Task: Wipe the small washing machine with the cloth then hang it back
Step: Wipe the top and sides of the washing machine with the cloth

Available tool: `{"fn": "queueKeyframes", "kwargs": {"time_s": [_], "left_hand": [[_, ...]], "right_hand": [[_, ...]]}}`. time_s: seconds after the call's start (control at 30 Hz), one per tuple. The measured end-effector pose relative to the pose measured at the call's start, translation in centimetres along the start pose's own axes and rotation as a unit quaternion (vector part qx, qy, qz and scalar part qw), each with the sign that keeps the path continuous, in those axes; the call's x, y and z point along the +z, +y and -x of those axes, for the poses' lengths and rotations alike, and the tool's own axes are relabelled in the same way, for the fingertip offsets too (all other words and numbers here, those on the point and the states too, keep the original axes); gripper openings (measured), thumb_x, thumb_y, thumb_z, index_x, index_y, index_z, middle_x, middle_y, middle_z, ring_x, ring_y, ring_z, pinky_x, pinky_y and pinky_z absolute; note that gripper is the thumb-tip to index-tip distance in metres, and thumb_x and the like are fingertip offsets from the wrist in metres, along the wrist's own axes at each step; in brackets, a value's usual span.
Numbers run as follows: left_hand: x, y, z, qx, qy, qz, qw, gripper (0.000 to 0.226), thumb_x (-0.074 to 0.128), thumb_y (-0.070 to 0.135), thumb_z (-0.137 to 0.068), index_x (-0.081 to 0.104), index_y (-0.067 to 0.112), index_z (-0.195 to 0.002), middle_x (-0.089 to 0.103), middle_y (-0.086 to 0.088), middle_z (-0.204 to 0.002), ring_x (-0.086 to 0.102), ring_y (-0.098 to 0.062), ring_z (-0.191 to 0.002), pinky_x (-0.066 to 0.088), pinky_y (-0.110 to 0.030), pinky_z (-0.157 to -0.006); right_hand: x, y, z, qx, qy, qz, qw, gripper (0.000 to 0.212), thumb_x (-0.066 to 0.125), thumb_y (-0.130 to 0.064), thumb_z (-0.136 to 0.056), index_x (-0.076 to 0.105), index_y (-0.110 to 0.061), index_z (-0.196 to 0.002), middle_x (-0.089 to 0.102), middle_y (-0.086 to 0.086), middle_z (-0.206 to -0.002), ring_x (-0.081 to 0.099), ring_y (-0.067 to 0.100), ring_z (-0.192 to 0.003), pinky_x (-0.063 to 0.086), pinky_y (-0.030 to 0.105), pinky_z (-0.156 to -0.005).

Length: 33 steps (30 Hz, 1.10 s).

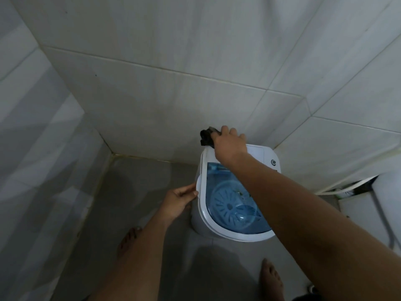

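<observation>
A small white washing machine with a clear blue lid stands on the floor against the tiled wall. Through the lid a blue drum plate shows. My right hand reaches over the lid to the machine's far left corner, closed on a bunched dark cloth that touches the back rim. My left hand grips the white handle on the machine's left side. A round knob sits on the control panel at the back right.
Pale tiled walls close in at the left and behind the machine. White units and a white hose stand at the right. My bare feet rest on the grey floor in front of the machine.
</observation>
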State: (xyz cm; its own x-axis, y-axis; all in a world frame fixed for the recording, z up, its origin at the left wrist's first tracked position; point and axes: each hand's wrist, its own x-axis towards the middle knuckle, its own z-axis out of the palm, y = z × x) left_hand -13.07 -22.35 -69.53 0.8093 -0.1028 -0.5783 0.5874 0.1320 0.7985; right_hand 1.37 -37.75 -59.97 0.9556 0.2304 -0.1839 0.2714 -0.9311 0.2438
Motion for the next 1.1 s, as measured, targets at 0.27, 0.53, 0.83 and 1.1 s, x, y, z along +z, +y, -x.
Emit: {"fn": "queueKeyframes", "kwargs": {"time_s": [0.27,0.53,0.83,1.1], "left_hand": [[0.0,0.2,-0.3,0.008,0.001,-0.019,1.0,0.038,0.067,0.01,-0.092,0.066,0.017,-0.13,0.073,0.0,-0.121,0.069,-0.005,-0.103,0.057,-0.018,-0.084],[-0.1,0.0,-0.4,0.011,0.011,-0.035,0.999,0.036,0.067,0.007,-0.091,0.067,0.011,-0.127,0.072,-0.003,-0.116,0.069,0.011,-0.079,0.054,-0.009,-0.068],[0.0,0.2,-0.5,0.018,0.012,-0.038,0.999,0.036,0.066,0.005,-0.093,0.066,0.011,-0.128,0.071,0.0,-0.117,0.068,0.015,-0.079,0.055,-0.01,-0.077],[-0.3,0.0,-0.9,0.008,-0.002,-0.034,0.999,0.034,0.069,0.011,-0.091,0.07,0.022,-0.123,0.075,0.015,-0.103,0.069,0.012,-0.085,0.055,-0.01,-0.076]], "right_hand": [[0.5,0.4,1.3,-0.134,0.013,0.039,0.99,0.057,0.058,-0.018,-0.092,0.043,-0.024,-0.146,0.041,0.013,-0.139,0.043,0.035,-0.122,0.041,0.05,-0.093],[-3.4,-1.4,1.2,-0.208,-0.202,-0.124,0.949,0.036,0.054,-0.014,-0.093,0.062,-0.018,-0.127,0.059,0.007,-0.105,0.059,0.028,-0.096,0.046,0.033,-0.078],[-2.4,1.2,-2.2,0.025,-0.139,-0.346,0.928,0.028,0.057,-0.018,-0.096,0.065,-0.006,-0.12,0.066,0.017,-0.108,0.062,0.031,-0.095,0.047,0.028,-0.071],[1.9,-1.7,3.4,-0.07,0.049,-0.089,0.992,0.043,0.056,-0.038,-0.094,0.052,-0.018,-0.132,0.044,0.015,-0.127,0.054,0.036,-0.103,0.047,0.043,-0.065]]}}
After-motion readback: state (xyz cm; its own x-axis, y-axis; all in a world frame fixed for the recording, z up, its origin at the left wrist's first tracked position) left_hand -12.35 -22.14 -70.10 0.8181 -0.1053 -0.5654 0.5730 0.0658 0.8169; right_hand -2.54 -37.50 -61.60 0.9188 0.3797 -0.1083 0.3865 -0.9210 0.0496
